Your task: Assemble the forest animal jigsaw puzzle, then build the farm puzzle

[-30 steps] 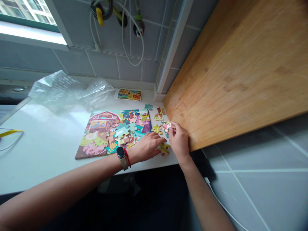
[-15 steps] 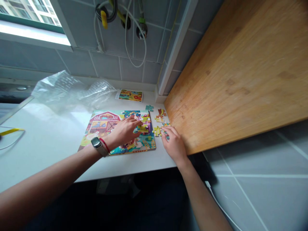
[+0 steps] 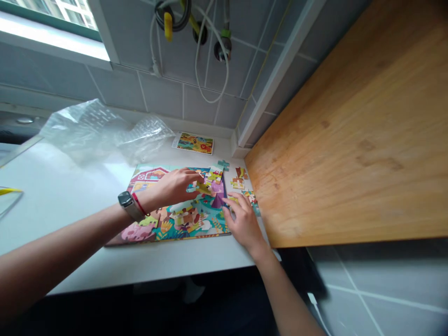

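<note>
Seen from the head-worn camera, a person works at a partly assembled farm-scene jigsaw puzzle point(image 3: 168, 228) on a white countertop point(image 3: 70, 238), its red barn point(image 3: 149, 176) at the far left corner. The left hand point(image 3: 173, 187), with a smartwatch point(image 3: 126, 205) and a red cord bracelet point(image 3: 139, 204) at the wrist, arches over the puzzle. Its fingers point(image 3: 191, 176) curve close together, their tips down among yellow pieces point(image 3: 203, 187); whether they pinch one cannot be told. The right hand point(image 3: 244, 225) rests at the puzzle's right edge, fingers point(image 3: 233, 201) spread, beside a small cluster of loose pieces point(image 3: 249, 198). More loose pieces point(image 3: 238, 179) lie farther along the counter, and a single teal piece point(image 3: 223, 164) sits just beyond the puzzle's far edge. A small picture card point(image 3: 195, 143) lies near the wall, next to a crumpled clear plastic bag point(image 3: 101, 135). A bamboo board point(image 3: 350, 140) stands tilted at right, its edge beside the counter, while hoses point(image 3: 210, 51) hang on the gray tiled wall point(image 3: 161, 95) beneath a bright window point(image 3: 52, 28).
</note>
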A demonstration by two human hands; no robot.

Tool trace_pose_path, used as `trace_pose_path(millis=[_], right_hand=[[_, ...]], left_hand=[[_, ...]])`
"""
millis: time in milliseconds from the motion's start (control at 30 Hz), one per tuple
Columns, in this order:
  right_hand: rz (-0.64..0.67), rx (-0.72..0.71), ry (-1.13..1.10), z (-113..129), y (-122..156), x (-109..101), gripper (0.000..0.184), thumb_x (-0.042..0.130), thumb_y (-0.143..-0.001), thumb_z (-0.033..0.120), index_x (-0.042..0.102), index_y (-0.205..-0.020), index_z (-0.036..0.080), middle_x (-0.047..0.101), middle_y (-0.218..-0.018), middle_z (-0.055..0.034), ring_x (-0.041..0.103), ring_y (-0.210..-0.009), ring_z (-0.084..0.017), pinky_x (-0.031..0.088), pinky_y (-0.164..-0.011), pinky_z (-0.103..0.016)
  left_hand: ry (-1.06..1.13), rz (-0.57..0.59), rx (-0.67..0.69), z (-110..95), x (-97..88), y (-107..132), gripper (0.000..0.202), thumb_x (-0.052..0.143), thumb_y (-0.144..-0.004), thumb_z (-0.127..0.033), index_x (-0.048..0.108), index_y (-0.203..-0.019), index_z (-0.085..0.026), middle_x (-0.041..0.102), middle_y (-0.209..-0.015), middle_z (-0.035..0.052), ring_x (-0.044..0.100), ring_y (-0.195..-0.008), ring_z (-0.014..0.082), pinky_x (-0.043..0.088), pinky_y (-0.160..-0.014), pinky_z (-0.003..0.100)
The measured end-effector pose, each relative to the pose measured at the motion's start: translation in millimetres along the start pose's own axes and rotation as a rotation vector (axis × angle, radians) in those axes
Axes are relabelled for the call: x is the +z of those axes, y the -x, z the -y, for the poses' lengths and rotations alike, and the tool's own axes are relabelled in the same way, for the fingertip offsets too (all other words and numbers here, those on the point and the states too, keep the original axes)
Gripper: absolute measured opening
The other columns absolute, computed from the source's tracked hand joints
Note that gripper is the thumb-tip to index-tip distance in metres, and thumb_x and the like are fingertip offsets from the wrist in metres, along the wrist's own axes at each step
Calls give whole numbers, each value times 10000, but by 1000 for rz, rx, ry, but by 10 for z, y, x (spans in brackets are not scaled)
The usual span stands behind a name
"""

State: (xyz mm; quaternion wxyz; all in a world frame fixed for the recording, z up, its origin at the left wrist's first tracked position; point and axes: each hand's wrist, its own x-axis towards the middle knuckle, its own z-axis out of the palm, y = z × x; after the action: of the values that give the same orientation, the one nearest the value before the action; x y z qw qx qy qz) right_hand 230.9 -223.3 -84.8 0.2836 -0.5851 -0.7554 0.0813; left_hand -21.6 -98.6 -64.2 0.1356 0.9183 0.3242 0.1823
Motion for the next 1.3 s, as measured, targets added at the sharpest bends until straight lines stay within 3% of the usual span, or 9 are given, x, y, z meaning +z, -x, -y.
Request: trace_pose_path(millis=[167, 267, 367, 500, 700, 933, 1133, 1300], right_hand=[[134, 53, -32, -161, -775, 273, 471, 571, -1017, 267, 617, -1483, 221, 498, -1624, -124, 449, -1513, -295, 357, -1277, -487], [191, 93, -13, -320, -1020, 441, 512, 553, -1031, 273, 565, -1537, 192, 416, -1682, -138, 348, -1580, -338, 302, -1295, -549], [263, 71, -12, -467, -1006, 483, 481, 527, -1050, 274, 585, -1524, 213, 430, -1671, -129, 316, -1594, -353, 294, -1282, -614], [318, 9, -76, -576, -875, 363, 451, 541, -1041, 240, 628, -1482, 275, 478, -1643, -81, 365, -1577, -311, 325, -1277, -593], [343, -13, -65, -519, -831, 197, 399, 627, -1001, 232, 707, -1390, 271, 557, -1586, -82, 428, -1542, -311, 345, -1272, -583], [266, -29, -69, -468, -864, 193, 295, 685, -968, 202, 798, -1235, 254, 670, -1463, -108, 578, -1409, -282, 432, -1224, -525], [253, -38, -107, -424, -868, 211, 399, 674, -962, 140, 748, -1326, 286, 607, -1542, -78, 490, -1501, -270, 368, -1273, -543], [345, -54, -178, -358, -868, 220, 421, 713, -982, 291, 696, -1401, 259, 572, -1570, -110, 472, -1516, -281, 366, -1273, -546]], left_hand=[[-32, -53, -30, 191, 45, -89, 262, 682, -927, -286, 719, -1166, -186, 769, -1093, 120, 721, -1025, 300, 597, -888, 443], [-7, -76, -20, 296, 112, -129, 262, 669, -940, -298, 712, -1173, -188, 763, -1124, 123, 716, -1044, 303, 595, -907, 453], [36, -125, -38, 364, 200, -108, 287, 665, -952, -308, 698, -1210, -187, 752, -1177, 127, 701, -1087, 306, 588, -946, 463], [70, -190, -60, 396, 307, -51, 422, 673, -959, -327, 645, -1355, -183, 740, -1191, 133, 688, -1101, 305, 585, -956, 458], [104, -119, 128, 328, 336, -45, 286, 643, -998, -276, 736, -1266, -244, 739, -1194, 96, 663, -1143, 273, 563, -1002, 438], [92, -72, 183, 315, 332, -45, 300, 642, -1002, -252, 774, -1255, -345, 684, -1206, 91, 660, -1113, 262, 542, -1012, 440], [79, -68, 200, 311, 336, -40, 266, 641, -1021, -316, 773, -1251, -339, 687, -1255, 95, 633, -1235, 291, 529, -1070, 482], [94, -40, 219, 323, 373, -38, 287, 619, -1038, -332, 745, -1296, -326, 686, -1402, 68, 580, -1387, 317, 500, -1146, 536]])
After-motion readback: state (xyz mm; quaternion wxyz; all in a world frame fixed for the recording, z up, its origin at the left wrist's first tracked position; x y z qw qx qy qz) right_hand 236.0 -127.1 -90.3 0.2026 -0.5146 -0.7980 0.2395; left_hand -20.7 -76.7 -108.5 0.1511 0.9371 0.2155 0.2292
